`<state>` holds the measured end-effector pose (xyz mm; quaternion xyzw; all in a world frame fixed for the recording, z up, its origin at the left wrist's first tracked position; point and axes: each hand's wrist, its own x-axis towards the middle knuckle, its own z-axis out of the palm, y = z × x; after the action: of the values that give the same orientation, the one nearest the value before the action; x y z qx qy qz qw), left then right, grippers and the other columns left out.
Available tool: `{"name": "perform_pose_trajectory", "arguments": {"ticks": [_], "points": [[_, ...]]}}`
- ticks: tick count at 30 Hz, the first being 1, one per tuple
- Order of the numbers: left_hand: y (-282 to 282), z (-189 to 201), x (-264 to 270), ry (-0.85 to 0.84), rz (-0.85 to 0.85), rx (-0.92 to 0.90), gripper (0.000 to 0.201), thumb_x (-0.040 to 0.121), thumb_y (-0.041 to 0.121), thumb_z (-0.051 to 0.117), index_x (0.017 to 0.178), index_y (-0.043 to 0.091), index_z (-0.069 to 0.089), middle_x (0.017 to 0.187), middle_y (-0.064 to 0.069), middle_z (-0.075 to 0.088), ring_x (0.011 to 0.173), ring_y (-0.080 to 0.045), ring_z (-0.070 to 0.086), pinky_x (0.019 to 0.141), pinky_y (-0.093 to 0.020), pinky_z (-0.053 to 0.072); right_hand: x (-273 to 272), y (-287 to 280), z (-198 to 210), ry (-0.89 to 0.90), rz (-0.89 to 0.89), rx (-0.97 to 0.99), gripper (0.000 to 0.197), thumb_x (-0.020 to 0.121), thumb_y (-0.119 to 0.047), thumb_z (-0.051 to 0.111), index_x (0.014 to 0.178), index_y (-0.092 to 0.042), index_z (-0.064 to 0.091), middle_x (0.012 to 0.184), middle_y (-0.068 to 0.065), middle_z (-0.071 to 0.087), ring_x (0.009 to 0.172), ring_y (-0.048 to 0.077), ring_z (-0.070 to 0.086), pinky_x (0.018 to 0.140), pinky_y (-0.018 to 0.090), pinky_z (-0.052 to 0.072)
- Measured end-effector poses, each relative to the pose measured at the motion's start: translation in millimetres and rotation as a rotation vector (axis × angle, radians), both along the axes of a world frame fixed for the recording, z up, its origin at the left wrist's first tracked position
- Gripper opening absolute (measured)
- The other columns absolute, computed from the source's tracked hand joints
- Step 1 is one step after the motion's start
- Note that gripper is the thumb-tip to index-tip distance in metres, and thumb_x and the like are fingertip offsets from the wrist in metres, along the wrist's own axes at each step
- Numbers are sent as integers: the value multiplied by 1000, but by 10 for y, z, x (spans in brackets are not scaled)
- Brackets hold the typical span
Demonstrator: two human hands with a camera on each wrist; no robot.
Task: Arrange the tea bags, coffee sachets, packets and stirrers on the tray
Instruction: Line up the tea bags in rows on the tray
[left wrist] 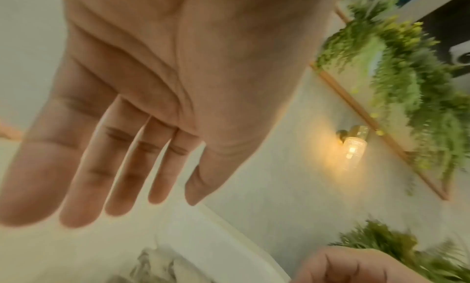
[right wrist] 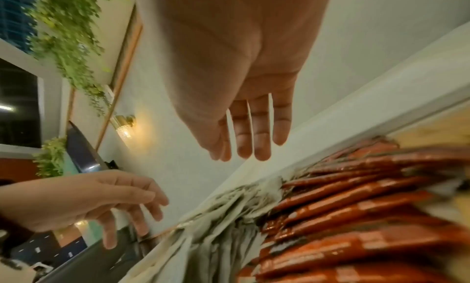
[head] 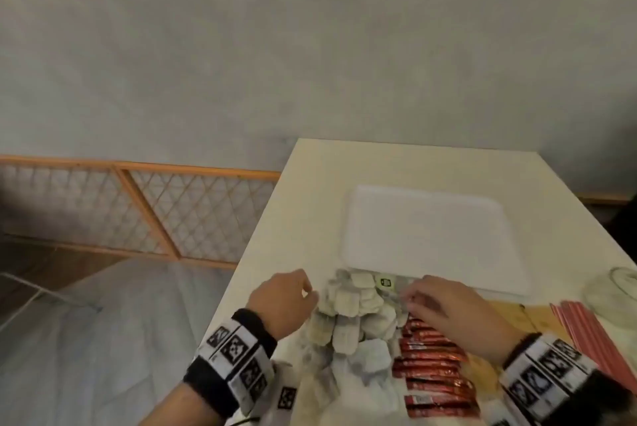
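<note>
A white tray (head: 431, 236) lies bare in the middle of the white table (head: 310, 218). Just in front of it is a heap of pale tea bags (head: 351, 315) (right wrist: 229, 217). A row of red coffee sachets (head: 434, 367) (right wrist: 356, 217) lies to their right. Further right are tan packets (head: 537, 318) and red-and-white striped stirrers (head: 593, 329). My left hand (head: 308, 291) (left wrist: 127, 207) hovers at the heap's left edge, fingers loose, holding nothing. My right hand (head: 412, 294) (right wrist: 244, 154) reaches over the sachets, its straight fingertips at the tea bags by the tray's near rim.
A clear glass vessel (head: 617, 291) stands at the table's right edge. The table's left edge (head: 255, 243) drops to the floor beside my left hand. A wooden lattice panel (head: 138, 212) leans against the wall on the left. Wall plants (left wrist: 406, 86) and a lamp (left wrist: 352, 148) hang behind.
</note>
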<state>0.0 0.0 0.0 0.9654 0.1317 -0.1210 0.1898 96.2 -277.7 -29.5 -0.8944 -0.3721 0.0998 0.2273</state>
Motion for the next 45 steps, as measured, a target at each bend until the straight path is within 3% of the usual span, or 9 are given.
{"name": "perform_pose_trajectory", "arguments": {"ticks": [5, 9, 12, 16, 22, 26, 37, 41, 45], "points": [[-173, -153, 447, 45, 106, -166, 61, 88, 53, 59, 134, 14, 46, 133, -6, 54, 117, -22, 54, 92, -30, 44, 166, 413, -56, 12, -59, 43, 25, 90, -50, 58, 114, -45, 58, 94, -18, 53, 76, 0, 56, 73, 24, 47], [-312, -195, 560, 149, 115, -242, 74, 81, 54, 68, 135, 9, 45, 130, -7, 55, 108, -20, 56, 80, -26, 44, 166, 552, -129, 25, -158, -107, 44, 86, -64, 53, 119, -35, 52, 101, -16, 57, 84, 3, 56, 74, 27, 46], [-341, -199, 618, 137, 102, -258, 55, 85, 43, 69, 126, 10, 52, 108, -2, 55, 91, -14, 51, 66, -20, 42, 140, 653, -153, 35, -236, -183, 46, 88, -64, 50, 106, -22, 58, 92, -8, 62, 84, 12, 59, 70, 30, 46], [-357, -249, 665, 115, 89, -297, 23, 85, 35, 70, 82, 20, 52, 84, 5, 53, 83, -14, 53, 61, -18, 42, 175, 730, -254, 129, -219, -160, 55, 89, -57, 53, 59, -11, 52, 54, 1, 44, 48, 17, 42, 51, 34, 37], [-374, -360, 719, 60, 73, -354, 24, 78, 25, 76, 66, 19, 57, 64, 8, 55, 63, -8, 53, 50, -16, 35, 215, 769, -303, 254, -252, -113, 29, 89, -37, 64, 76, -15, 49, 72, 3, 49, 65, 16, 44, 60, 31, 35], [-338, -389, 714, -10, 58, -410, 33, 76, 30, 80, 102, 19, 64, 100, 3, 63, 94, -13, 59, 73, -20, 42, 216, 714, -306, 314, -267, 52, 19, 86, -30, 70, 90, -17, 58, 85, -2, 60, 74, 13, 54, 70, 26, 45], [-242, -299, 812, -347, 195, -780, 34, 80, 2, 73, 112, 11, 64, 93, 6, 61, 79, -4, 58, 69, -7, 45, 325, 284, 205, 417, -188, 447, 13, 83, -19, 76, 93, -20, 68, 88, -2, 71, 80, 8, 66, 76, 19, 50], [-494, -184, 929, -335, 249, -969, 30, 89, 6, 63, 118, 14, 62, 115, -3, 62, 101, -14, 61, 78, -17, 51, 360, 382, 356, 498, -83, 504, 15, 84, -14, 74, 98, -14, 68, 95, 2, 73, 89, 14, 67, 84, 26, 52], [-711, -140, 975, -232, 384, -1354, 27, 95, 2, 55, 120, 12, 57, 115, -12, 62, 96, -22, 64, 80, -29, 55, 445, 395, 286, 412, -177, 480, 15, 84, -12, 73, 97, -20, 69, 95, 3, 71, 81, 10, 64, 78, 25, 52]]}}
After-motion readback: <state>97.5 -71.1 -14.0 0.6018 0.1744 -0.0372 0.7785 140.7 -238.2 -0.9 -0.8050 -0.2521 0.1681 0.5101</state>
